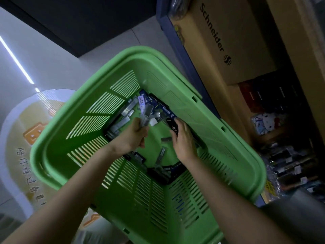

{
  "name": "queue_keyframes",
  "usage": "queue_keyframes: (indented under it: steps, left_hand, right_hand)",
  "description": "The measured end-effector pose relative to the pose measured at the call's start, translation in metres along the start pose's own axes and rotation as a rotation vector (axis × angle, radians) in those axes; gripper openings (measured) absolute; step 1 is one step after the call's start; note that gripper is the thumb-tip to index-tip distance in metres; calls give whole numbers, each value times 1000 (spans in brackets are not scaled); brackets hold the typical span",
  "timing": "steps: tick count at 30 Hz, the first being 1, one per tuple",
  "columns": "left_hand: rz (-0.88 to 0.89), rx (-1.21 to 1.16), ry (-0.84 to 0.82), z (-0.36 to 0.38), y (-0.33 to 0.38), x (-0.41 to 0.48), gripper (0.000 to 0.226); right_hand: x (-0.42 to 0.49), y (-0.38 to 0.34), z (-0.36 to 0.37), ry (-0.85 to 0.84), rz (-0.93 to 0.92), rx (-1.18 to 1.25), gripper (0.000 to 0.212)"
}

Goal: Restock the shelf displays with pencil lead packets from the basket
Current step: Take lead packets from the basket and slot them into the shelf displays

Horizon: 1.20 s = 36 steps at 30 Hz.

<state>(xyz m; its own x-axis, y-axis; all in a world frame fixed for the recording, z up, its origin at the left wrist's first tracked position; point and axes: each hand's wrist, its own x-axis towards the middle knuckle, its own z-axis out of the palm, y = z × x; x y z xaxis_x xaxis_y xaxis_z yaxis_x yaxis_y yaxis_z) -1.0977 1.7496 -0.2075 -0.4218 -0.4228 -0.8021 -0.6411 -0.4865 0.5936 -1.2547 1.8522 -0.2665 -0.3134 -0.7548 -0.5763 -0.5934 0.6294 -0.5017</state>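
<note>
One green basket (58, 154), both my hands inside it. Lead packets (130, 107) too heaped to count, mostly at the far end. My left hand (133, 136) is fisted around several silver packets (145, 120); my right hand (182, 140) pinches one black packet (173, 126).

Print on packets (159, 110) too small to read. Basket (232, 138) near corner cut off at bottom edge. Shelf goods (292, 166) at right dim, blurred. Left grip (134, 133) contents partly hidden.

Left hand (134, 136) fisted, right hand (182, 140) fingers curled
</note>
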Motion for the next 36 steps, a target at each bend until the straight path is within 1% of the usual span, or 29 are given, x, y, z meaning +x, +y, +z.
queue_keyframes:
  steps: [2, 4, 8, 10, 12, 14, 15, 16, 18, 20, 22, 24, 25, 26, 27, 28, 29, 30, 31, 33, 36]
  left_hand:
    - [-11, -65, 31, -5, 1, -3, 13]
    - [-29, -79, 46, -8, 1, -5, 12]
    - [-29, -66, 84, -10, 2, -7, 12]
    - [-44, -78, 125, -11, 0, -6, 15]
    - [-82, -116, 136, -13, -1, -5, 11]
    - [-112, -158, 111, -15, -1, -6, 5]
    - [-120, -149, 92, -16, -2, -7, 12]
    - [-125, -133, 81, -16, -2, -8, 16]
    - [-129, -110, 114, -13, -5, -7, 20]
    - [-157, -140, 170, -10, -8, -4, 20]
    - [-188, -167, 197, -9, -10, -2, 19]
    - [-203, -175, 209, -8, -13, 0, 14]
    - [-209, -179, 218, -8, -13, 0, 9]
    - [-216, -194, 227, -7, -12, 1, 6]
    - [-226, -231, 227, -6, -12, 1, 7]
    - [-233, -284, 217, -6, -12, 2, 8]
    - [-238, -342, 199, -5, -12, 1, 12]
    - [-240, -380, 178, -3, -12, 0, 18]
    - [-239, -388, 161, -1, -12, -1, 24]
    - [-232, -353, 152, 4, -14, -2, 30]
    - [-243, -304, 166, 11, -15, -5, 27]
  right_hand:
    - [0, 6, 8, -18, 53, 6, 59]
    - [1, 7, 15, 19, 97, 24, 65]
    - [8, 1, 26, 38, 110, -64, 76]
    - [13, -3, 30, 20, 87, -155, 84]
    - [17, -4, 35, 18, 54, -227, 86]
    - [18, -6, 38, 63, 20, -256, 77]
    - [19, -5, 39, 87, -5, -276, 68]
    - [19, -6, 37, 76, -21, -301, 59]
    - [19, -5, 32, 8, -37, -369, 48]
    - [22, -4, 29, -74, -25, -437, 45]
    - [21, -9, 26, -125, -47, -472, 37]
    - [19, -12, 27, -150, 45, -285, 19]
    - [17, -16, 24, -141, 94, -184, 20]
    - [14, -18, 24, -140, 149, -80, 29]
    - [10, -16, 25, -155, 165, -27, 33]
    - [7, -16, 25, -163, 165, 14, 31]
    - [2, -20, 22, -192, 171, 48, 24]
    - [-2, -21, 20, -211, 161, 97, 16]
    - [-4, -21, 18, -217, 178, 155, 14]
    - [-9, -25, 9, -236, 162, 218, 16]
    - [-16, -39, -9, -205, 146, 275, 15]
